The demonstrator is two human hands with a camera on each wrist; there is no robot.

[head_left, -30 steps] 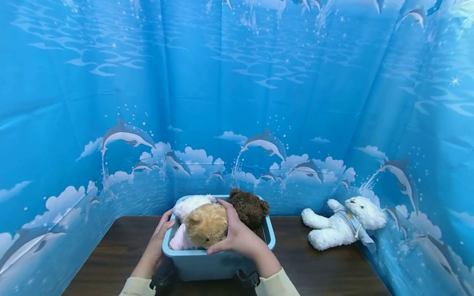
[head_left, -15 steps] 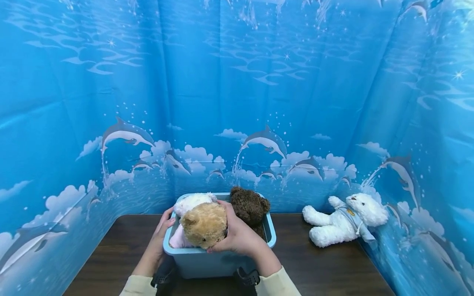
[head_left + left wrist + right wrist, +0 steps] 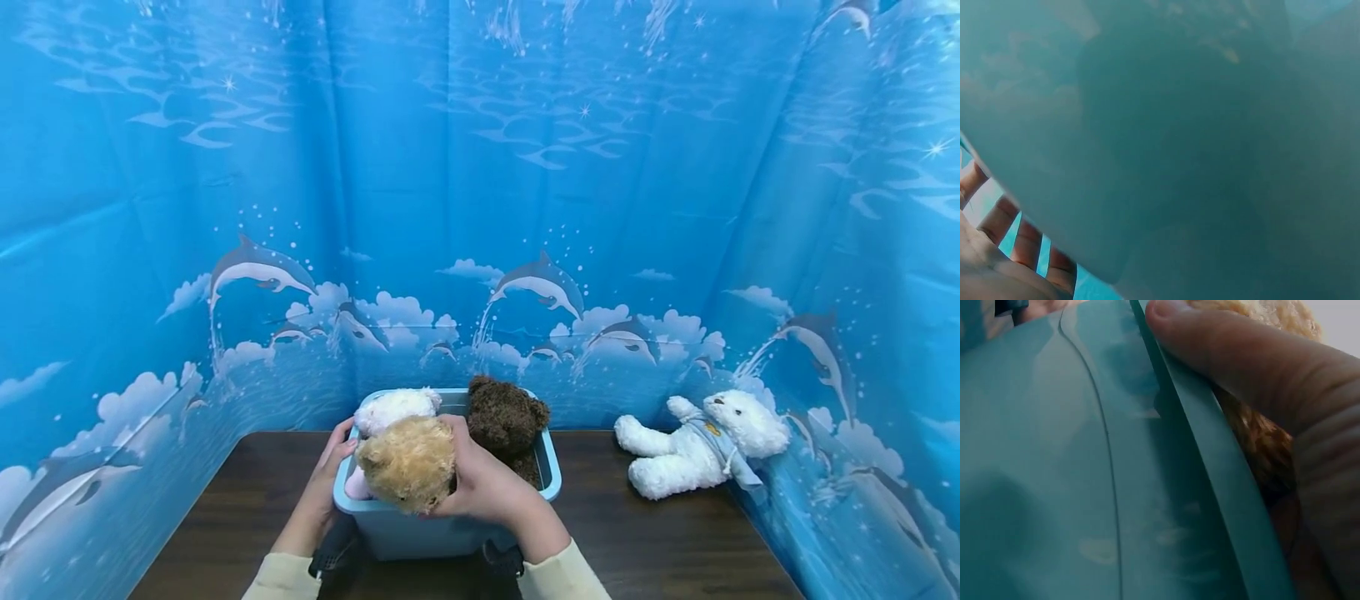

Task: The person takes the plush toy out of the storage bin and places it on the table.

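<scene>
Tan teddy [image 3: 408, 462] has shifted left, gripped by right hand [image 3: 483, 483].

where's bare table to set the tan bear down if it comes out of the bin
Bare table lies between the blue bin and the white bear, and in front of that bear. A smaller bare strip sits left of the bin, by the left hand. The bin is crowded: tan bear gripped by the right hand, brown bear, white plush.
</scene>
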